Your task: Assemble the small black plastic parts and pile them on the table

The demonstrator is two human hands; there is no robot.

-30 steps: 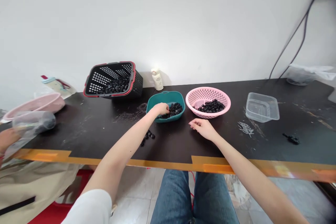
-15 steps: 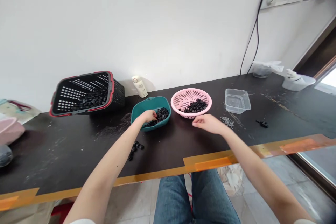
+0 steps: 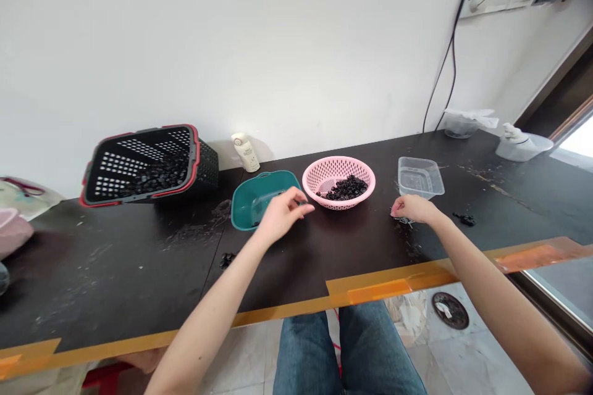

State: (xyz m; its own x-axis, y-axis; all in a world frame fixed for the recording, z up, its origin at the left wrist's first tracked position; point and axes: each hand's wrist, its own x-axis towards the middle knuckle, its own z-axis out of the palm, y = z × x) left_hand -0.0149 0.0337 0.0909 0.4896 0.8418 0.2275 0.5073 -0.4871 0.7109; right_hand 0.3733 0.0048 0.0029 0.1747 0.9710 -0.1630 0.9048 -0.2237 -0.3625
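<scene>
My left hand is raised at the right side of the teal basin, with a small black round part between thumb and fingers. Its wrist and fingers hide much of what lies in that basin. To its right stands a pink sieve basket with a heap of small black parts. My right hand is down at a little pile of thin metal pins, fingertips pinched together. Whether a pin is between them is too small to tell. A clear plastic tub stands just behind that hand.
At the left, a black basket with red rim lies tipped, black parts inside. A white bottle leans by the wall. Loose black parts lie near my left forearm, others far right. Orange tape lines the table's front edge.
My left hand has come out of the teal basin and moved right with a black part. My right hand has moved right, from beside the pink basket to the pins.
</scene>
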